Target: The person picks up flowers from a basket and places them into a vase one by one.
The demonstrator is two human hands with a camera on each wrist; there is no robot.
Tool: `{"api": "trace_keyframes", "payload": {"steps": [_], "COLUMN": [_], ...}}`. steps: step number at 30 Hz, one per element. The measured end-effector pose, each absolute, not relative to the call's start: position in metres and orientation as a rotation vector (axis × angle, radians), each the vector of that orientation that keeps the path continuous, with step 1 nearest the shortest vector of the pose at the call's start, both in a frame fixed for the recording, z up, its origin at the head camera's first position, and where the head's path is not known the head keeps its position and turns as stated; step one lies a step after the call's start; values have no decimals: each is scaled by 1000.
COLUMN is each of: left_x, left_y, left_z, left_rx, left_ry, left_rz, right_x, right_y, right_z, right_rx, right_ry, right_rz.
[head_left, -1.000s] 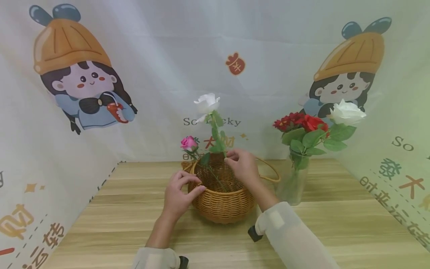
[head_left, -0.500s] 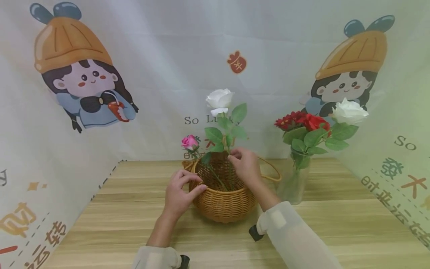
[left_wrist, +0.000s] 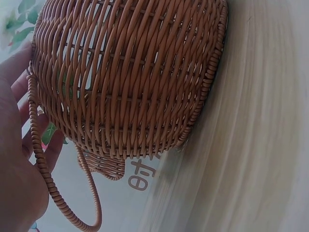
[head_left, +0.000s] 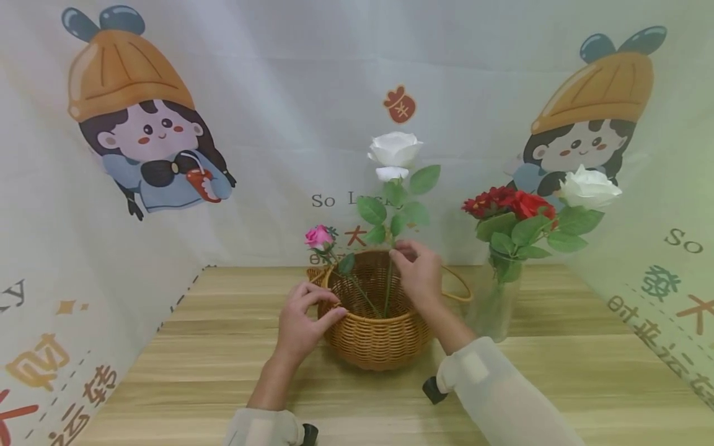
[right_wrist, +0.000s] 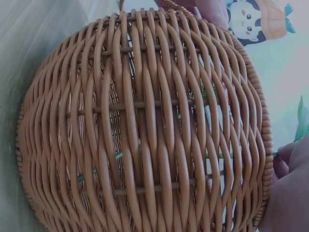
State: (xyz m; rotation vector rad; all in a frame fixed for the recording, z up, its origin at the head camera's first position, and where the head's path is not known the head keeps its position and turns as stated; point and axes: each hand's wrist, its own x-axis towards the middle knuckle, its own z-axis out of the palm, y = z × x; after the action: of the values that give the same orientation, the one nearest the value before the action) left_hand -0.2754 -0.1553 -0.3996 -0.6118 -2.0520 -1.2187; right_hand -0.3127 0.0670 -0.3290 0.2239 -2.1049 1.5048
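Note:
A round wicker basket [head_left: 379, 344] stands on the wooden table, its mouth facing up. My left hand [head_left: 301, 322] holds its left front rim between thumb and fingers; in the left wrist view a looped wicker handle [left_wrist: 48, 174] hangs by that palm. Over the basket's right side, my right hand [head_left: 421, 275] pinches the stem of a white rose [head_left: 395, 150]. This rose stands nearly upright, leaves spread, its lower stem reaching down inside the basket. A pink rose [head_left: 320, 237] leans left in the same basket. Through the weave in the right wrist view, green stems [right_wrist: 224, 155] show.
To the right of the basket stands a clear glass vase [head_left: 493, 310] with red flowers [head_left: 532, 207] and another white rose [head_left: 589, 187]. A printed cloth [head_left: 290, 93] with cartoon figures encloses the table [head_left: 223, 347] at the back and sides.
The white rose has swung from a leftward lean to nearly upright and moved right, its leaves now facing forward. My right hand has moved slightly right with it; my left hand stays at the rim.

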Motion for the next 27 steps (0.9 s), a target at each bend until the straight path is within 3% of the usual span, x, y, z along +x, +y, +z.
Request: {"api": "trace_keyframes", "payload": {"steps": [27], "left_x": [-275], "left_y": [-156], "left_z": [-400], "left_rx": [-611], "left_ry": [-2058], "left_rz": [-1222], "right_x": [-307], "right_y": [113], "right_z": [-297], "right_rx": [266], "right_ry": [-1637], "right_rz": [1570]}}
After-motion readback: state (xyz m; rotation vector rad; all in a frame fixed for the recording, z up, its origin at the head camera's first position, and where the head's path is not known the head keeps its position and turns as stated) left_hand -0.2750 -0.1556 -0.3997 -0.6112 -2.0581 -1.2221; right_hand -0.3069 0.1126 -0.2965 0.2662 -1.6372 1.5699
